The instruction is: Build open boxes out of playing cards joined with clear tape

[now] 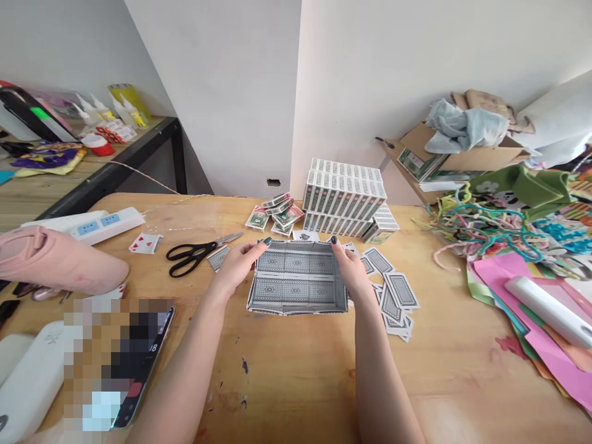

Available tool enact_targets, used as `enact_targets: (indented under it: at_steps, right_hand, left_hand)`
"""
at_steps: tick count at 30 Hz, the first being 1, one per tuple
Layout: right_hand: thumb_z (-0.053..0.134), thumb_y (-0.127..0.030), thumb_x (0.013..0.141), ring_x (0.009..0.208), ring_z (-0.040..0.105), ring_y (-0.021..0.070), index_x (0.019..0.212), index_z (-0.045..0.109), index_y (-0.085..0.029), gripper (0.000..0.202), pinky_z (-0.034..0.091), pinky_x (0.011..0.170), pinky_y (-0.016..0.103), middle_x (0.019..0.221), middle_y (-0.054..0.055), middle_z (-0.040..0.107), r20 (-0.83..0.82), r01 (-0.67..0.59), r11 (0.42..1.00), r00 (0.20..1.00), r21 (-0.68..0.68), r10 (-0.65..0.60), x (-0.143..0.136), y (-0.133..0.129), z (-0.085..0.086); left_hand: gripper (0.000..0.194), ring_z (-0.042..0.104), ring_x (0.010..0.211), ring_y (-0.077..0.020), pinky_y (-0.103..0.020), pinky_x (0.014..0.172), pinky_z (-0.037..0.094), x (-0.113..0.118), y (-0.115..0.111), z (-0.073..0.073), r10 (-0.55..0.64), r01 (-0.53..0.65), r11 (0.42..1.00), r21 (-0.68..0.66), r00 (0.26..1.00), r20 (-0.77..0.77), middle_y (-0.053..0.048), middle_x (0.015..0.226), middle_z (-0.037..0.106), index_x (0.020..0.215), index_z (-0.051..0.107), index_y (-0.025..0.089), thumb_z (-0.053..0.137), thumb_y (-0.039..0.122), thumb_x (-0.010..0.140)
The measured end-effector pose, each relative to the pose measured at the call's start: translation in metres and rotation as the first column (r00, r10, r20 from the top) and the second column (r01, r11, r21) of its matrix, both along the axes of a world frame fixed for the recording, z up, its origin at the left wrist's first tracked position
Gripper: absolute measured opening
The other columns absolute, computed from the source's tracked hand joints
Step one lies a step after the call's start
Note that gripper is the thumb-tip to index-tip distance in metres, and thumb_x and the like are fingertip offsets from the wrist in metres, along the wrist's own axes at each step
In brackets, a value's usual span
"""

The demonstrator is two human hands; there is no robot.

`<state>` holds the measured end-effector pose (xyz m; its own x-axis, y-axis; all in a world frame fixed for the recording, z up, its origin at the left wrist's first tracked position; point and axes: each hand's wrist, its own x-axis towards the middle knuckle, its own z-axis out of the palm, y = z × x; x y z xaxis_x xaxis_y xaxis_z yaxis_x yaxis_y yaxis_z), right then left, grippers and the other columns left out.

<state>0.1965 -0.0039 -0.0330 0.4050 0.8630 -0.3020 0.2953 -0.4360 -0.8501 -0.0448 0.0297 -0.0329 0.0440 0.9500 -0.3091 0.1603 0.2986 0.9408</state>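
Note:
Between my two hands is an open box made of playing cards (296, 290), its grey patterned card backs lining the inside. My left hand (240, 264) grips its far left corner, thumb over the rim and the other fingers hidden behind the wall. At the far right corner my right hand (352, 271) holds it the same way. Loose playing cards (392, 302) lie in an overlapping spread just right of the box. Black-handled scissors (197, 253) rest on the table left of my left hand, beside a face-down card.
Behind the box stand stacked card packs (342, 194) and a small heap of packs (280, 214). A phone (143, 376), a pink roll (65, 262) and a power strip (108, 223) lie left. Yarn (481, 216) and coloured paper (522, 314) cover the right side.

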Motion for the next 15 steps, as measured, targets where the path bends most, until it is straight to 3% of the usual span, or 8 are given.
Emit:
enact_targets:
  at_steps: [5,9,12,15]
  right_hand:
    - [0.051,-0.075,0.068,0.063,0.048,0.0186,0.063,0.05,-0.021,0.054,0.037,0.059,0.028,0.055,-0.001,0.048,-0.092,0.021,0.997,0.996,0.081,-0.013,-0.001,-0.003,0.006]
    - [0.051,-0.074,0.069,0.068,0.048,0.0175,0.072,0.05,-0.021,0.053,0.037,0.063,0.029,0.067,-0.001,0.05,-0.097,0.095,0.974,0.992,0.207,-0.076,-0.005,-0.006,0.011]
    - [0.047,-0.072,0.076,0.08,0.052,0.0197,0.087,0.055,-0.02,0.054,0.041,0.073,0.032,0.08,0.002,0.056,-0.103,0.076,0.92,0.994,0.385,-0.039,-0.006,-0.009,0.013]
    - [0.038,-0.066,0.084,0.106,0.05,0.0242,0.106,0.058,-0.022,0.054,0.042,0.087,0.036,0.104,0.007,0.059,-0.084,-0.021,0.846,0.993,0.532,0.077,-0.004,-0.013,0.016]
  left_hand:
    - [0.039,0.063,0.077,-0.0205,-0.028,0.065,0.046,0.0,-0.004,0.005,-0.073,0.074,0.997,-0.005,0.995,0.063,-0.002,0.074,0.068,0.073,0.066,0.018,0.064,0.057,0.07]
    - [0.037,0.065,0.083,-0.0218,-0.029,0.064,0.049,0.0,-0.007,0.006,-0.186,0.186,0.982,0.022,0.982,0.03,-0.003,0.091,0.07,0.097,0.064,0.023,0.067,0.05,0.071]
    - [0.042,0.063,0.093,-0.021,-0.032,0.075,0.051,0.002,-0.009,0.008,-0.178,0.185,0.941,0.282,0.983,-0.05,-0.004,0.103,0.066,0.11,0.056,0.023,0.068,0.031,0.071]
    - [0.045,0.06,0.093,-0.0181,-0.03,0.078,0.05,0.005,-0.015,0.017,-0.077,0.122,0.774,0.621,0.992,-0.098,-0.006,0.106,0.061,0.115,0.049,0.02,0.062,0.02,0.072]
